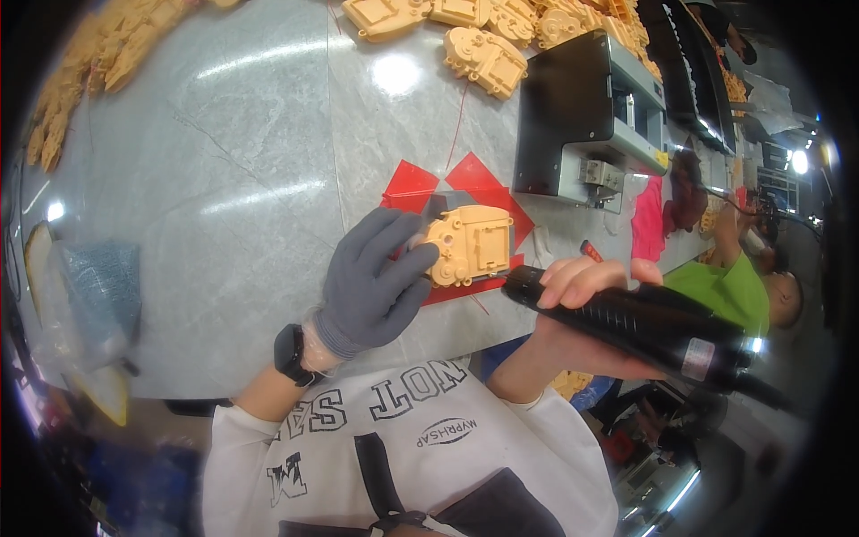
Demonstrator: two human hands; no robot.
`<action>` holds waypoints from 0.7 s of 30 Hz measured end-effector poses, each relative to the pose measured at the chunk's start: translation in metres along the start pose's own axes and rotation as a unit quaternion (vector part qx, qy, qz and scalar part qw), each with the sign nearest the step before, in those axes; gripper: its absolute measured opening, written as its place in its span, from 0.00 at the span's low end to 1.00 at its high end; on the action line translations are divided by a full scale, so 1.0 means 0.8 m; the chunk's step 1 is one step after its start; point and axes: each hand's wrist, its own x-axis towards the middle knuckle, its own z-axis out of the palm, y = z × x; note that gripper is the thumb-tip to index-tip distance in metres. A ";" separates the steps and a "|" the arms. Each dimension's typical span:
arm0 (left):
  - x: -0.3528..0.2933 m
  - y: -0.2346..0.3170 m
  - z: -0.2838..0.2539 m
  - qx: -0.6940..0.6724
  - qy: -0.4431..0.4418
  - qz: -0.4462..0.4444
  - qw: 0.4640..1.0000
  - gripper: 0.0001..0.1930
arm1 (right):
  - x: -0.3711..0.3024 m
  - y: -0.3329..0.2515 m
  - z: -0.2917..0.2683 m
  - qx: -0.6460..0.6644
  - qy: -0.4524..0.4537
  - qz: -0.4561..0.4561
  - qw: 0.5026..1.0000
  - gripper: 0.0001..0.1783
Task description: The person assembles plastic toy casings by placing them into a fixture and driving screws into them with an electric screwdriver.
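My left hand, in a grey glove, has its fingers bent against the left side of a yellow-orange plastic housing, holding it. The housing sits on a dark block fixture, with red tape stuck to the table around it. Bare-skinned, my right hand is wrapped round a black electric screwdriver. The screwdriver lies nearly level, its tip pointing left at the housing's lower right corner. Whether the tip touches the housing I cannot tell.
A black and grey machine stands just beyond my right hand. Several yellow housings lie at the far side, with a further heap at the far left. Plastic bags lie at the left edge. A person in green is at the right.
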 end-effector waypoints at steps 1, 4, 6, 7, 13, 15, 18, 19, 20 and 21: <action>0.001 0.000 0.000 -0.002 0.000 -0.002 1.000 0.23 | 0.000 0.001 -0.004 0.003 -0.029 -0.010 1.000 0.53; 0.002 0.001 -0.001 0.003 -0.004 -0.001 1.000 0.23 | 0.002 0.001 -0.009 0.013 -0.065 -0.019 0.998 0.52; 0.000 0.000 0.000 0.003 0.000 -0.003 1.000 0.23 | 0.001 0.004 -0.010 0.022 -0.074 -0.016 0.997 0.52; -0.001 -0.001 0.000 0.004 0.004 -0.002 1.000 0.22 | 0.001 0.005 -0.010 0.033 -0.073 -0.014 0.997 0.52; 0.007 -0.001 0.000 0.016 0.030 0.017 0.999 0.17 | 0.001 0.000 -0.008 0.021 -0.092 -0.009 0.995 0.52; 0.002 -0.002 0.000 0.006 0.019 0.007 1.000 0.20 | 0.000 0.000 -0.008 0.028 -0.087 -0.004 0.996 0.53; 0.000 -0.002 0.000 -0.004 0.007 -0.003 1.000 0.22 | 0.001 0.000 -0.012 0.036 -0.092 0.008 0.995 0.53; 0.000 -0.002 0.000 -0.003 0.005 -0.004 1.000 0.22 | 0.001 0.001 -0.013 0.040 -0.098 0.004 0.994 0.52; 0.000 -0.003 0.000 -0.003 0.005 -0.005 1.000 0.22 | 0.001 0.003 -0.013 0.044 -0.103 0.001 0.994 0.52; 0.000 -0.004 0.000 0.002 0.005 -0.007 1.000 0.22 | 0.001 0.004 -0.013 0.045 -0.103 0.002 0.994 0.52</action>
